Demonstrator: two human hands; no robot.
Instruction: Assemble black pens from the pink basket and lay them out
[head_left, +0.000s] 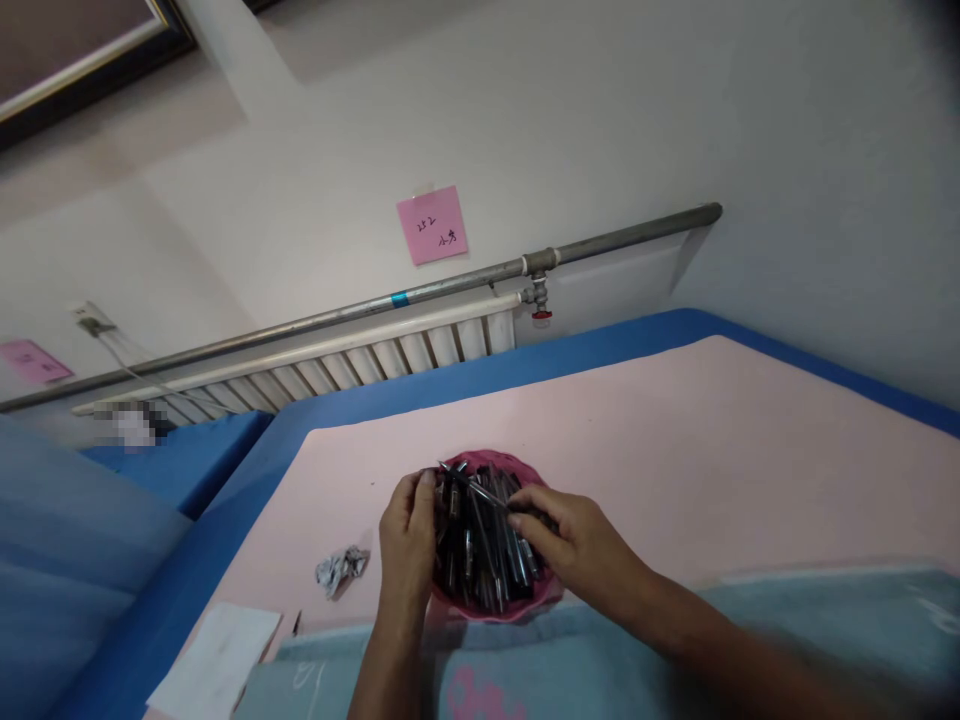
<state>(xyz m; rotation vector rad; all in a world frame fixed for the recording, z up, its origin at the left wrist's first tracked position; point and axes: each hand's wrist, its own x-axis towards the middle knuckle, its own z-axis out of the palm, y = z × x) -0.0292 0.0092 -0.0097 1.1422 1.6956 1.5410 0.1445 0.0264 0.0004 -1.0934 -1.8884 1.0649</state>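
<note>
A round pink basket [551, 590] full of dark and clear pens [480, 560] stands in front of me. Between the thumb and fingers of my right hand [562, 530] is a slim pen [489, 494], slanting up to the left over the others. My left hand [409, 520] is at the basket's left side, its thumb and fingers closed close to the far end of that pen. What they pinch, if anything, is too dark to make out.
Crumpled paper [342, 570], a white sheet [217, 660] and a small dark piece [297, 622] lie to the left. Pale pink covering [675, 440] lies over the blue table [637, 335]. Behind are a radiator [412, 350] and pipe [322, 323]. Light-blue cloth [585, 670] lies nearest me.
</note>
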